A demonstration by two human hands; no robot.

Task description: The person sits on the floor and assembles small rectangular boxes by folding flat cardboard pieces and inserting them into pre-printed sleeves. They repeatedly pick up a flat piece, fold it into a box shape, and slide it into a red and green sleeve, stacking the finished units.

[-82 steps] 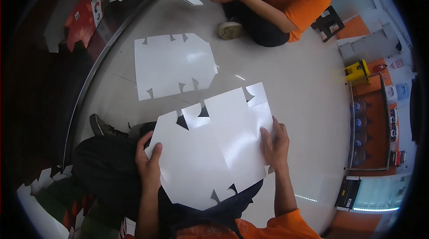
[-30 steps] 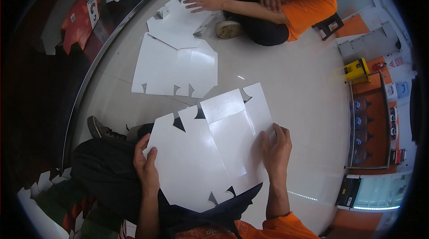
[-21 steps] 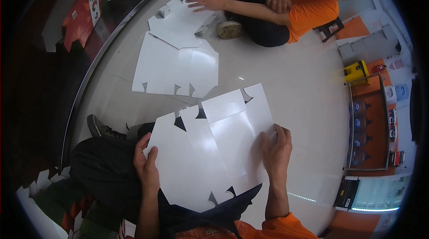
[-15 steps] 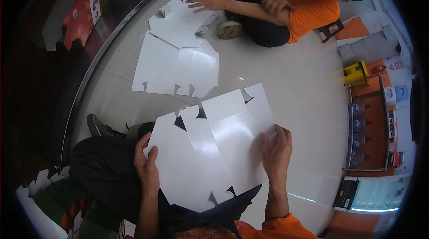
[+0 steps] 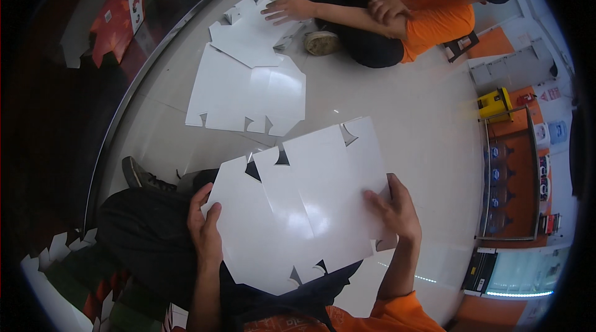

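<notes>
A white die-cut cardboard box blank (image 5: 279, 214) with crease lines and notched edges lies over my lap, spanning both hands. My left hand (image 5: 205, 220) is closed on its left edge, thumb on the top face and fingers underneath. At the right edge, my right hand (image 5: 400, 211) grips the board with its thumb on top; the fingers are partly hidden behind it. A small flap sticks out below that hand. Beyond the blank, more white cardboard blanks (image 5: 239, 93) lie overlapping on the floor.
Across from me a person in an orange shirt (image 5: 434, 28) sits with one hand on the far blanks. Left are a dark raised edge (image 5: 124, 99) and a red printed carton (image 5: 118, 22). Green and red cartons (image 5: 81, 276) lie lower left. A rack of water bottles (image 5: 506, 177) stands right.
My right hand has shifted a little right with the blank's right side, which now lies flatter. A flap has come into view below it. My left hand stays put.
</notes>
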